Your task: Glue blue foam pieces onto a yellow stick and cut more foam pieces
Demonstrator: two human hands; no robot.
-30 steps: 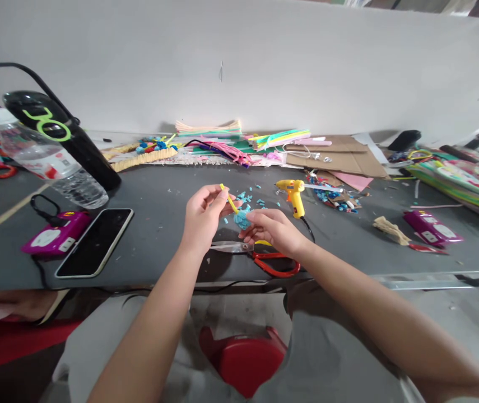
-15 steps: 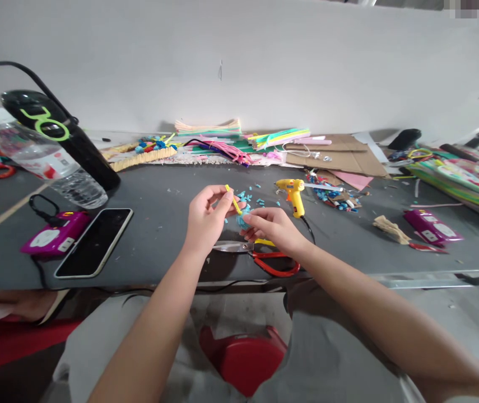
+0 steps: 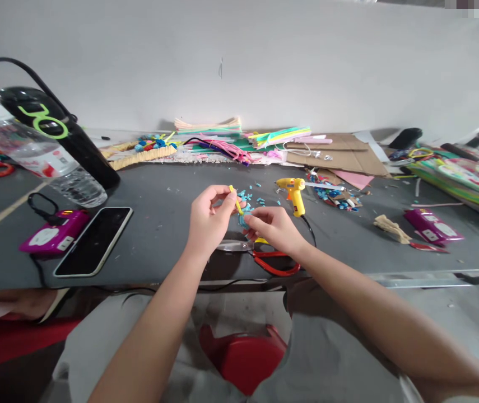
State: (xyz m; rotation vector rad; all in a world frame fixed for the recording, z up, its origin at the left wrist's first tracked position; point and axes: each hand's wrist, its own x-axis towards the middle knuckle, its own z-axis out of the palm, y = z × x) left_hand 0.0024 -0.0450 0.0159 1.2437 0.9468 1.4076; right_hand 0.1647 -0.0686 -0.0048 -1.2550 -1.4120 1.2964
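A short yellow pipe cleaner [image 3: 236, 199] is pinched upright but tilted between the thumb and fingers of my left hand [image 3: 212, 215]. Close beside it, the fingertips of my right hand [image 3: 270, 226] are pressed together at the pipe cleaner's lower end. Whatever they grip is hidden, with blue fuzz showing right at the tips. Behind both hands lie small blue cut pieces [image 3: 260, 200] on the grey table [image 3: 159, 224]. Scissors with red and yellow handles [image 3: 275, 271] rest under my right hand, blades pointing left.
A yellow glue gun [image 3: 293, 193] with a cord lies right of my hands. Leftward are a phone [image 3: 94, 243], a purple box [image 3: 56, 232], a water bottle [image 3: 50, 162] and a black bottle [image 3: 79, 148]. Pipe cleaner bundles [image 3: 279, 137] and cardboard [image 3: 348, 154] line the wall.
My left hand and the yellow pipe cleaner have shifted slightly to the right, closer to my right fingertips. Both hands keep their pinch.
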